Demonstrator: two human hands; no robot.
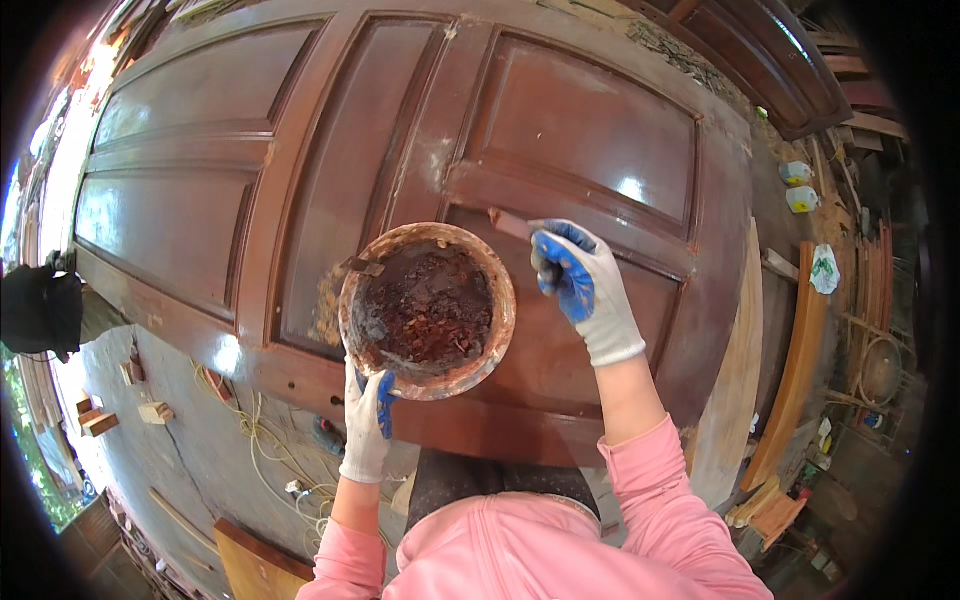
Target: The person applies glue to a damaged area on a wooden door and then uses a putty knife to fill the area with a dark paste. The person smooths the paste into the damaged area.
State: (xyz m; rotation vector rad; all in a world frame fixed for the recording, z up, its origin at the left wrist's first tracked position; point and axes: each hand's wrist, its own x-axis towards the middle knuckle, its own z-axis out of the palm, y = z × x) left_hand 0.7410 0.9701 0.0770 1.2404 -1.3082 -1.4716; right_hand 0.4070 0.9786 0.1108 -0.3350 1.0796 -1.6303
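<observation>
A round bowl with a smeared rim is held up over a large brown panelled door. Dark reddish-brown paste, crumbly in the middle, fills much of it. Gloved in white and blue, my left hand grips the bowl's near left rim. My right hand, in a matching glove, is closed round a small flat scraper with brown paste at its tip. It hovers right of the bowl, above the door. A dark flat piece rests on the bowl's left rim. Pale filler patches mark the door's joints.
Another panelled door lies at the far right. Wooden boards stand along the right side. Cables and wood blocks lie on the floor at left. A black object sits by the door's left end.
</observation>
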